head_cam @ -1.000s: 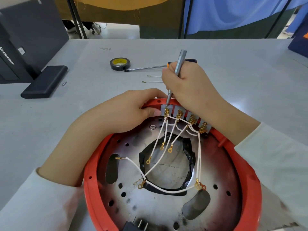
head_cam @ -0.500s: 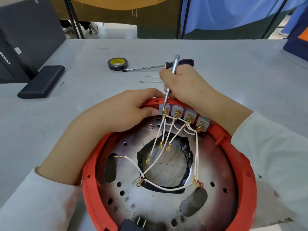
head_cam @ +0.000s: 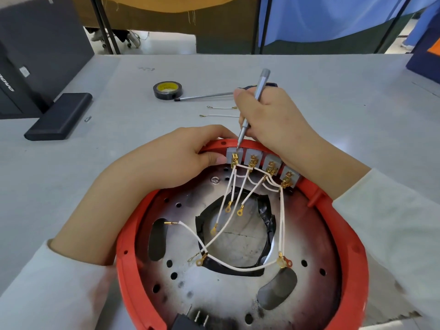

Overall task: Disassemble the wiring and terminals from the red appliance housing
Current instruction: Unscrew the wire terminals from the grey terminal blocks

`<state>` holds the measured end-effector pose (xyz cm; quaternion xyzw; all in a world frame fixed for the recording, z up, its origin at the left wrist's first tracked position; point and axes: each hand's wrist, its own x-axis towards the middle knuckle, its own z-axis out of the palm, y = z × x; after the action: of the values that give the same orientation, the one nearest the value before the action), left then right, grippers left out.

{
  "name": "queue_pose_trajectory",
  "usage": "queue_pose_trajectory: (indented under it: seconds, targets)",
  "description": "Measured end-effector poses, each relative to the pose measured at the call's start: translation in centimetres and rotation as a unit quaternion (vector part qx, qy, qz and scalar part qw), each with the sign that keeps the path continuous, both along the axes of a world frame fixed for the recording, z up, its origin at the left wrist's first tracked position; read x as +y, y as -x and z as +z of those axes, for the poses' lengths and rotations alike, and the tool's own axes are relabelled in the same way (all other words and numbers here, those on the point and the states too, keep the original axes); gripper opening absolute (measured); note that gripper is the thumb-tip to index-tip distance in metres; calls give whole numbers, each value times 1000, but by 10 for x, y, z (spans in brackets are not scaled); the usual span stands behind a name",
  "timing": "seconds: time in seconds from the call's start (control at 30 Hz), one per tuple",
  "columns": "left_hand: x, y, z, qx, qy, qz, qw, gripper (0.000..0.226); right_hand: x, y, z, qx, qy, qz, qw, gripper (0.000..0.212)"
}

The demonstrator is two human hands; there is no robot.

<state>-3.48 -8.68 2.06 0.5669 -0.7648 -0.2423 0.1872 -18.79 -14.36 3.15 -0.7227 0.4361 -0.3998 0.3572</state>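
Observation:
The round red appliance housing (head_cam: 352, 253) lies open side up in front of me, a scorched metal plate (head_cam: 221, 296) inside it. A row of grey terminal blocks (head_cam: 252, 158) sits on its far rim, and white wires (head_cam: 238, 269) with gold ring lugs fan from them across the plate. My left hand (head_cam: 173, 160) grips the far rim just left of the blocks. My right hand (head_cam: 273, 120) holds a thin silver screwdriver (head_cam: 258, 91) upright, its tip on the leftmost block.
On the grey table behind lie a roll of black tape (head_cam: 167, 90), a long screwdriver (head_cam: 204, 96) partly hidden by my right hand, two loose white wires (head_cam: 219, 111), a small screw (head_cam: 87, 118), and a black flat box (head_cam: 59, 116) at the left.
The silver screwdriver stays on the leftmost terminal block; its handle has tilted slightly in my right hand. The left hand has not shifted on the rim.

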Motion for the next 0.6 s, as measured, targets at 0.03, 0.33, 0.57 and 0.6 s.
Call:
queue_pose_trajectory:
  seconds: [0.03,0.33,0.57,0.6]
  targets:
    - [0,0,0,0,0,0,1000,30,0,0,0,6,1,3,1000,42]
    - [-1,0,0,-9,-1,2,1000,31,0,-5,2,84,11,13,996,43]
    - [0,0,1,-8,-6,3,1000,34,-6,-8,5,122,-45,9,991,42]
    - [-1,1,2,-8,-7,3,1000,34,-6,-8,5,127,-46,8,991,41]
